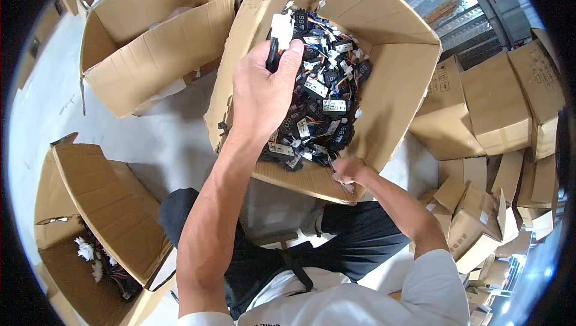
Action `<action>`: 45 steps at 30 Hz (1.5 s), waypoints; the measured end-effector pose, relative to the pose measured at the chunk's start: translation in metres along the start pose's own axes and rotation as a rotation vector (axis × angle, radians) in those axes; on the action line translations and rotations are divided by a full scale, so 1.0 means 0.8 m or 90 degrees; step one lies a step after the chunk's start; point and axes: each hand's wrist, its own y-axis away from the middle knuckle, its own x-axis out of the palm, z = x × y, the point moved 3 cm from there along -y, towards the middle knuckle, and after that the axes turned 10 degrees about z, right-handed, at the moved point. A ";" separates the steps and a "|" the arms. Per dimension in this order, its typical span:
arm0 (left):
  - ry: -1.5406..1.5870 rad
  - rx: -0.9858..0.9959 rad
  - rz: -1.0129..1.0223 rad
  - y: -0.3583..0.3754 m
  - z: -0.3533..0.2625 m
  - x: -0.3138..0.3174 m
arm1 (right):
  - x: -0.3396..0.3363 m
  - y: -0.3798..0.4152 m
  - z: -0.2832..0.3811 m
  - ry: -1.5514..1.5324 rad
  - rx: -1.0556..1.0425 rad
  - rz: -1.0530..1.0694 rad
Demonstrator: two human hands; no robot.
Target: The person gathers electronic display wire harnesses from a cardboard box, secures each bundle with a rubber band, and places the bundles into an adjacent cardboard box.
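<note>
My left hand is raised over the left side of a large open cardboard box. It is closed on a black module with a white part at its top. Inside the box lies a pile of black display modules with white connectors, labels and coloured wires. Near the box's front wall, at the lower right of the pile, is my right hand. Its fingers are closed at some thin wires; exactly what they hold is too small to make out.
Another open box stands at the upper left. At the lower left, a tilted box holds dark parts and white connectors. Several cardboard boxes are stacked on the right, near a metal rack.
</note>
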 end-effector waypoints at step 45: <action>-0.132 0.005 0.021 -0.016 0.029 0.040 | -0.065 0.118 0.031 -0.476 -0.025 -0.019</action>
